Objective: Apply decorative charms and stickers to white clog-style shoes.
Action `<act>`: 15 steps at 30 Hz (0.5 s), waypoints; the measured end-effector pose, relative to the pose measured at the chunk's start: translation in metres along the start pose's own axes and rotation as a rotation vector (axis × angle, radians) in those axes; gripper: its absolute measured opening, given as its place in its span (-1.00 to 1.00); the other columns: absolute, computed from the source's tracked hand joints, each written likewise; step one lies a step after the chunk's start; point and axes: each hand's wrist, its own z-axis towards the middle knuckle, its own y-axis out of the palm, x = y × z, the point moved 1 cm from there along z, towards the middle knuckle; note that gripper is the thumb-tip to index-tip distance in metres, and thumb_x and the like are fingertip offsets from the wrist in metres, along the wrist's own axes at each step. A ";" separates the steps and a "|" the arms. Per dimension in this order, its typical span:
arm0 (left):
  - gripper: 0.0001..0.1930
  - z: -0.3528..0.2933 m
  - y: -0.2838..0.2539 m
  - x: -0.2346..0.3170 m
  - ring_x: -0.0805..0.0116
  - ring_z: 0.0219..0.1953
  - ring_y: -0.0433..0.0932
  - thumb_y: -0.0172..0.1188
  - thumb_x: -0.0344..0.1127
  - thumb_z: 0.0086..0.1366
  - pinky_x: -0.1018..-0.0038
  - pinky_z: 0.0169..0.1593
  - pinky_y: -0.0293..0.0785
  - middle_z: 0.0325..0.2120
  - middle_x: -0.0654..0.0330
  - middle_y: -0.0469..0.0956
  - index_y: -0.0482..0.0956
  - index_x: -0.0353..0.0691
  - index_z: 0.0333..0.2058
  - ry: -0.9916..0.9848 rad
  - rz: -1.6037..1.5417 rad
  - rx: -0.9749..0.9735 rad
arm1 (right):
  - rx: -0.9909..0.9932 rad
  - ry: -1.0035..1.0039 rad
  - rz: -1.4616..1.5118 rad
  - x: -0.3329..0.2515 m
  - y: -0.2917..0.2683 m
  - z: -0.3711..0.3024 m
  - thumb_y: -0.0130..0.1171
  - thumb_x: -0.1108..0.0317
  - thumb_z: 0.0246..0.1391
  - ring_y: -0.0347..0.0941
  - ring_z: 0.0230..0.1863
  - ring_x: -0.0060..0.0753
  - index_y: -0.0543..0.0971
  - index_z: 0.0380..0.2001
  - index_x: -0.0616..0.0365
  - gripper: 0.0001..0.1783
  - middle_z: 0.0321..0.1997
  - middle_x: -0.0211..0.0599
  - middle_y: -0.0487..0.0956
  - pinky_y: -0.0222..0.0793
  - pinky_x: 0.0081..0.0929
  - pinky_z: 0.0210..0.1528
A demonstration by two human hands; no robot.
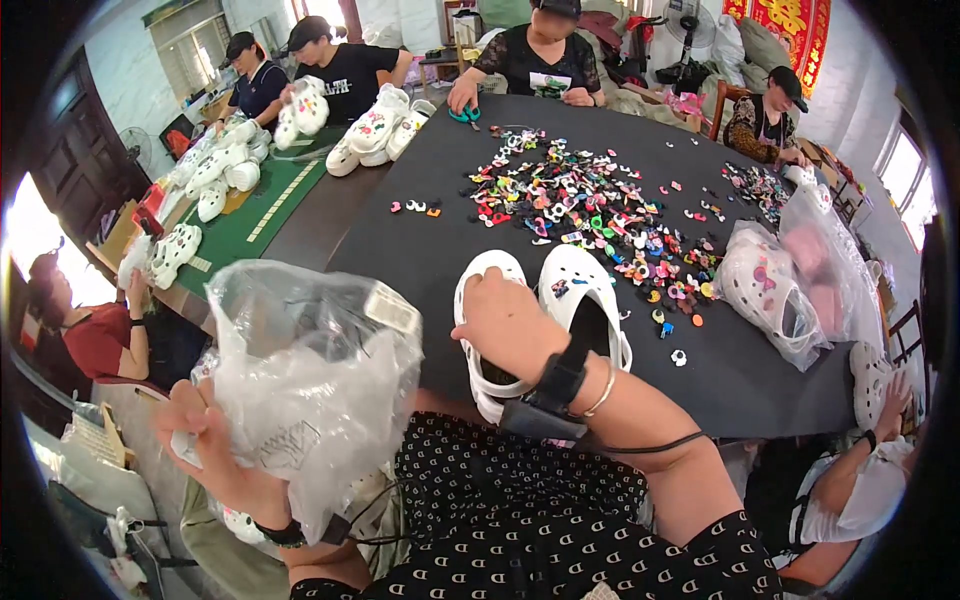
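My left hand (215, 450) grips a crumpled clear plastic bag (315, 385) held up at my left side, off the table's edge. My right hand (505, 320) rests on the left one of a pair of white clogs (580, 290) that lies at the near edge of the black table (420, 250). A small charm sits on the right clog. Just beyond the clogs spreads a heap of small colourful shoe charms (590, 215).
A clear bag with white clogs (775, 295) lies to the right. More white clogs (385, 125) are piled at the far left, and on a green mat (265, 215). Several other people sit around the table. Teal scissors (463, 115) lie at the far side.
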 end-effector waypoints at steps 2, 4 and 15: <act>-0.82 0.001 -0.021 -0.012 0.30 -0.14 0.37 0.03 -0.42 0.21 0.36 0.12 0.30 -0.25 0.22 0.32 0.28 -0.20 -0.22 -0.209 -0.516 -0.385 | 0.025 0.003 0.061 -0.002 -0.030 -0.012 0.31 0.19 0.03 0.58 -0.27 0.01 0.43 -0.04 0.40 -0.44 -0.16 0.03 0.52 0.55 -0.22 -0.24; -0.83 -0.012 0.006 0.009 0.41 -0.30 0.24 0.04 -0.46 0.16 0.43 -0.10 0.22 -0.38 0.29 0.21 0.23 -0.15 -0.32 -0.351 -0.543 -0.204 | 0.055 -0.137 0.247 -0.011 -0.055 -0.023 0.37 0.20 -0.04 0.55 -0.11 0.11 0.26 0.20 0.28 -0.20 0.10 0.17 0.42 0.53 -0.14 -0.11; -0.84 -0.046 0.052 0.006 0.46 -0.39 0.23 0.12 -0.42 0.17 0.45 -0.24 0.27 -0.44 0.28 0.25 0.29 -0.16 -0.36 -0.596 -0.430 -0.404 | -0.325 -0.207 1.417 -0.059 -0.029 -0.054 0.27 0.49 0.00 0.60 -0.24 -0.26 0.25 0.15 0.23 -0.36 -0.07 -0.14 0.56 0.54 -0.41 -0.20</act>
